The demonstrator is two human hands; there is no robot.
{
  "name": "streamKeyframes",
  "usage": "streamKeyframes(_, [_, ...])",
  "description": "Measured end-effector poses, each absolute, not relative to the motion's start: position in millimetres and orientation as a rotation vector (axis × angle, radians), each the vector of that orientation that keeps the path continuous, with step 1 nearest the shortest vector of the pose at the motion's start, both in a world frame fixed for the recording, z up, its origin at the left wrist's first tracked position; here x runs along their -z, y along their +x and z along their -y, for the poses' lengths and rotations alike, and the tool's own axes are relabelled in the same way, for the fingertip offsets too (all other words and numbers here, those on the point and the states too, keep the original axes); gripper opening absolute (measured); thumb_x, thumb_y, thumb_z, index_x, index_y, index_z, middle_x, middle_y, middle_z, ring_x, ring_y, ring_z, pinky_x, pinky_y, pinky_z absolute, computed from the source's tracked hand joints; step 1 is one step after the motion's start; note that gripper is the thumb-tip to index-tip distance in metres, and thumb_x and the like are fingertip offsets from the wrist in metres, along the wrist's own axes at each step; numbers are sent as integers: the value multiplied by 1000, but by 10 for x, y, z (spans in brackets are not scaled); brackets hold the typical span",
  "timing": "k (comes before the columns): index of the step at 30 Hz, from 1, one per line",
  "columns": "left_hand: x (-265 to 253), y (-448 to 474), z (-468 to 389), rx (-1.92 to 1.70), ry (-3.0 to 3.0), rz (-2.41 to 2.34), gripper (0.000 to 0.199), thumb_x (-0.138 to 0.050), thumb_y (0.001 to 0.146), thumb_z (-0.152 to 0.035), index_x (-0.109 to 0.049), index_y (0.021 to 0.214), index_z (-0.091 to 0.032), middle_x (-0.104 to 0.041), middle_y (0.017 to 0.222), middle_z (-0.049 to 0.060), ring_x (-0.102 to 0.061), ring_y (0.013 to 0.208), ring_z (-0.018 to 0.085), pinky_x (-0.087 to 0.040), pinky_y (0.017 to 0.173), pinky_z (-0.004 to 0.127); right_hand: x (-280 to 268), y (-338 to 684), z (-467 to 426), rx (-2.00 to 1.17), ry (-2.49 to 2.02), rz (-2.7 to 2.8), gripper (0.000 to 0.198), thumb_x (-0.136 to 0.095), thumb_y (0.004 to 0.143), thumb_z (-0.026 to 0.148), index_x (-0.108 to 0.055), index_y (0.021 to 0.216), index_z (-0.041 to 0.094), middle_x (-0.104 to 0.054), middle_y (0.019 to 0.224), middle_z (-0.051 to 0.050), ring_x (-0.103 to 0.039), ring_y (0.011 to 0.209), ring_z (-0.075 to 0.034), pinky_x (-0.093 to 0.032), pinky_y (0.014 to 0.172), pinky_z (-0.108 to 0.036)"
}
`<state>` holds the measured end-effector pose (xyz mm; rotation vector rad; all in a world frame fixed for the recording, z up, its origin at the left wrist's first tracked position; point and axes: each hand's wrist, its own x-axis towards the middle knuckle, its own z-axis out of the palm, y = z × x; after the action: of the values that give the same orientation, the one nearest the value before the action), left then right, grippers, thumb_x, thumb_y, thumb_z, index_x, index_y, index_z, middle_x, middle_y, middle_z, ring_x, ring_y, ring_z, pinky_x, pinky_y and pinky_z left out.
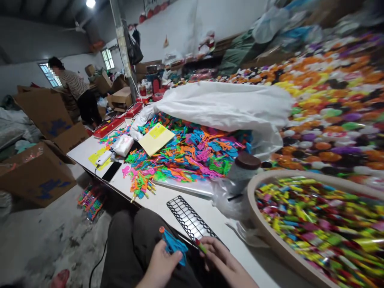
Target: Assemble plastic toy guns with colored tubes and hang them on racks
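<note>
In a cluttered workshop, a white table (pixel 237 248) carries a black grid (pixel 193 222), flat near its edge. Beyond the grid, a heap of coloured plastic pieces (pixel 192 148) spills from under a white sack (pixel 222 100), with a pale yellow pad (pixel 156 140) on top; left of the grid, farther off, lies a dark phone (pixel 112 171). Right of the grid stands a round tub (pixel 253 194) full of small bright pieces. Just left of the grid's near end, the left hand (pixel 163 260) pinches a blue plastic piece (pixel 175 246) with an orange tip between thumb and fingers. At that same end, the right hand (pixel 220 258) has its fingertips closed around a small red-and-green piece (pixel 201 246).
</note>
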<state>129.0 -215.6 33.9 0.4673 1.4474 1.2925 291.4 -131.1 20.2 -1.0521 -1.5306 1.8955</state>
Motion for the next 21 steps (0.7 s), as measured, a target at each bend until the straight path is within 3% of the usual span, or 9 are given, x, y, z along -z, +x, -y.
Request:
streamKeyframes(3, [-355, 1334, 2145, -1261, 508, -1420, 52, -80, 46, -60, -67, 78, -21, -67, 80, 5, -60, 76, 20, -47, 77, 34, -311, 2891, 1386, -1785, -1145, 1551, 45, -61, 67, 64, -61, 94, 27, -64, 96, -7, -62, 95, -25, -52, 82, -35])
streamKeyframes(5, [-369, 1347, 2154, -1250, 549, -1428, 49, -76, 52, -60, -67, 80, -20, -67, 81, 5, -60, 77, 20, -47, 77, 34, -424, 2854, 1460, -1716, -1151, 1605, 44, -57, 71, 64, -61, 93, 26, -64, 97, -8, -61, 100, -26, -50, 89, -35])
streamKeyframes(10, [-339, 1357, 2184, -1228, 608, -1480, 41, -72, 64, -51, -65, 82, -15, -66, 80, 5, -58, 76, 18, -46, 76, 30, -498, 2742, 1596, -1666, -1080, 1779, 41, -48, 82, 57, -59, 95, 20, -64, 88, -7, -62, 84, -20, -52, 78, -31])
streamKeyframes(14, [-257, 1410, 2231, -1240, 521, -1495, 43, -78, 55, -43, -57, 77, -13, -63, 78, 4, -55, 74, 14, -44, 76, 27, -295, 2753, 1616, -1689, -1071, 1788, 38, -52, 82, 53, -58, 97, 18, -64, 83, -6, -63, 82, -18, -52, 73, -26])
streamKeyframes(21, [-225, 1420, 2314, -1341, 492, -1427, 54, -81, 49, -48, -45, 73, -15, -47, 65, -4, -42, 63, 7, -37, 65, 23, -182, 2751, 1557, -1746, -943, 1837, 30, -59, 80, 46, -63, 91, 18, -67, 78, -5, -65, 73, -15, -53, 68, -19])
